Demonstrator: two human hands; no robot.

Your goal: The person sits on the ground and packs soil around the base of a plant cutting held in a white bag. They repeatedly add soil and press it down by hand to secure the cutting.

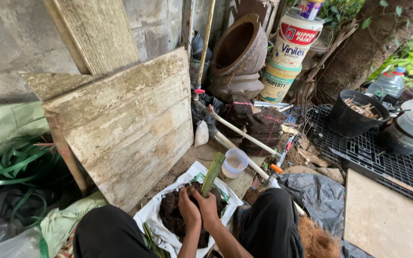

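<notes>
Left hand (pixel 188 208): closed around a clump of dark soil (pixel 170 215), seen from the back.
Right hand (pixel 208 206): gripped shut low on the green cutting (pixel 213 174), just above the soil.
Cutting: held tilted, rising out of the white sack (pixel 156 234) between the knees.
Nearby: a small plastic cup (pixel 235 162) is set beyond the sack; a weathered board (pixel 125 129) leans at left.
Technique: the cutting is best steadied near its base while soil is packed evenly and firmly around it.

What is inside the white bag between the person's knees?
Dark brown soil fills the white bag. Both hands cover its middle, around a green stalk; its base is hidden.
</notes>
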